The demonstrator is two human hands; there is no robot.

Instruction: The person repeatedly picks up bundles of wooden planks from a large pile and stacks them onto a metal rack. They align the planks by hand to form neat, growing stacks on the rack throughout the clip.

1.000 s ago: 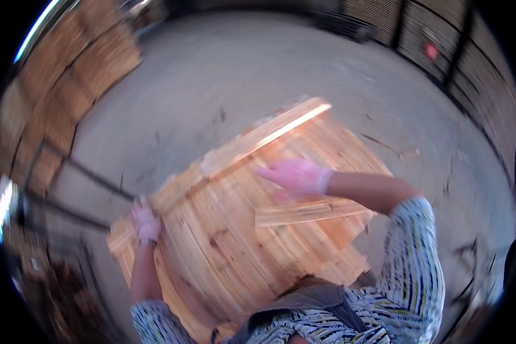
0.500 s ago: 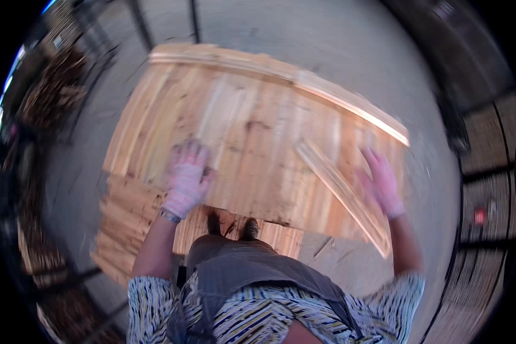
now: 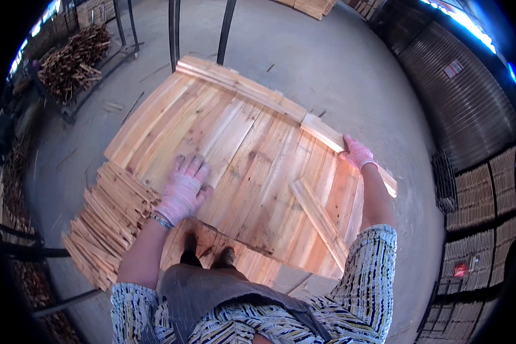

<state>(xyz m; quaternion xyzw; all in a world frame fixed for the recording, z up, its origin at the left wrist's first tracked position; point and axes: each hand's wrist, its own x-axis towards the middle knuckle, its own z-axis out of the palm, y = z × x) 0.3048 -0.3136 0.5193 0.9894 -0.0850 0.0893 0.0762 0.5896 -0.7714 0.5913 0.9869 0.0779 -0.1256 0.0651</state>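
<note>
A layer of wooden planks [image 3: 235,155] lies side by side in front of me. My left hand [image 3: 184,186], in a pinkish-white knit glove, rests flat on the planks near the left front, fingers stretched and holding nothing. At the far right edge my gloved right hand [image 3: 358,153] has its fingers closed over a narrow wooden plank [image 3: 322,132] lying crosswise on the layer. Another crosswise plank [image 3: 241,89] continues leftward along the far edge. A loose short board [image 3: 320,221] slants across the right part of the layer, its near end by my right sleeve.
Thin wood strips [image 3: 106,223] are piled at the left front. A cart of scrap wood [image 3: 77,60] stands at the far left. Dark metal posts [image 3: 226,31] rise behind the planks. Stacked boards [image 3: 481,189] line the right side. My shoes show below the near edge.
My right hand has moved from beside the slanting board to the crosswise plank at the far edge and closed on it. The left hand stays on the planks. The view has turned.
</note>
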